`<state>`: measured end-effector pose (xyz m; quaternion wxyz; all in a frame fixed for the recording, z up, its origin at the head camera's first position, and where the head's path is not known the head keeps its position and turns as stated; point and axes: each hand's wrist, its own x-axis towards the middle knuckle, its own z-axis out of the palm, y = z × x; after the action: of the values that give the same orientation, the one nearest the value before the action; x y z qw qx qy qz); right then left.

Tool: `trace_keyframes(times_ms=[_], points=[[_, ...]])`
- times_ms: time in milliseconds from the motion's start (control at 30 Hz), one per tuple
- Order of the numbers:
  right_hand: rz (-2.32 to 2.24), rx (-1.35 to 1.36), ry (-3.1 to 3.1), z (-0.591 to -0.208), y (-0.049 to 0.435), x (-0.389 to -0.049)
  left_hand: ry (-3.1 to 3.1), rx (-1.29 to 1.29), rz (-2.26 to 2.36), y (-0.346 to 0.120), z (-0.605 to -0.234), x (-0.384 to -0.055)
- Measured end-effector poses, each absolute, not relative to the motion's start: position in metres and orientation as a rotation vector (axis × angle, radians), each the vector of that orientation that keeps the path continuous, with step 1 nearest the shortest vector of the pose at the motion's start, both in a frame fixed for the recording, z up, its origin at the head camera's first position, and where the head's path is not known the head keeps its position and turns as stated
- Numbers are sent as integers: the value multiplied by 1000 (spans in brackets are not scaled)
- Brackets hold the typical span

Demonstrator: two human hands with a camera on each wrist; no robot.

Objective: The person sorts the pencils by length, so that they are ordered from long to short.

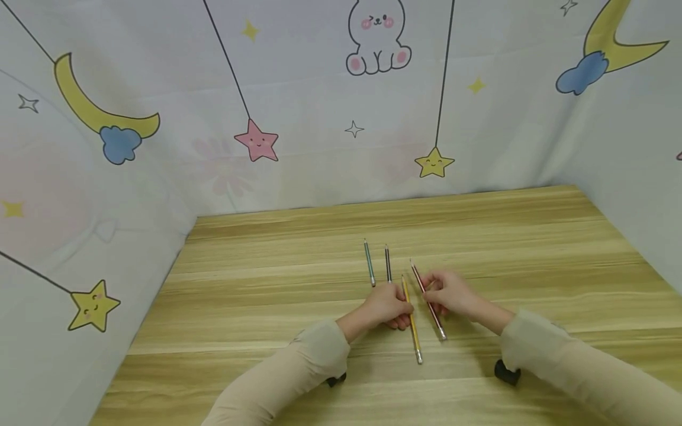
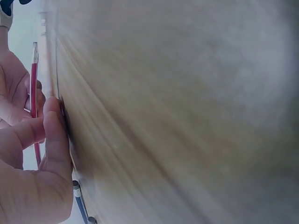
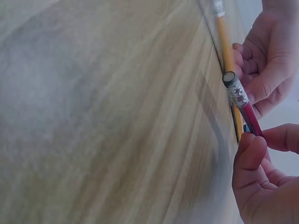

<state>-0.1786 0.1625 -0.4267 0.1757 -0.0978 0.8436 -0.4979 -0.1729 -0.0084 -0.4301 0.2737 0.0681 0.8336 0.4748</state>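
Note:
My left hand [image 1: 388, 305] pinches a yellow pencil [image 1: 415, 340] near its middle; its eraser end points toward me. Just to the right, my right hand [image 1: 447, 293] holds a dark red pencil [image 1: 436, 321] between thumb and fingers, tilted with its tip away to the left. In the right wrist view the red pencil [image 3: 249, 112] shows a metal band and eraser end, in front of the yellow pencil [image 3: 226, 42]. Beyond the left hand lie a green pencil [image 1: 369, 263] and a black pencil [image 1: 388, 263], the latter's near end hidden by that hand.
The wood-grain table [image 1: 256, 284] spreads around the hands. A white cloth [image 1: 319, 177] printed with stars, moons and a bear hangs behind and at the sides. Dark straps [image 1: 507, 373] show under both sleeves.

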Motion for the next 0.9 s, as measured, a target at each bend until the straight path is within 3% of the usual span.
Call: trace_keyframes(times_ms=[900], points=[[-1417,-256,2358,-436,148,-154,2265,184,1292,-9,-430,-171]])
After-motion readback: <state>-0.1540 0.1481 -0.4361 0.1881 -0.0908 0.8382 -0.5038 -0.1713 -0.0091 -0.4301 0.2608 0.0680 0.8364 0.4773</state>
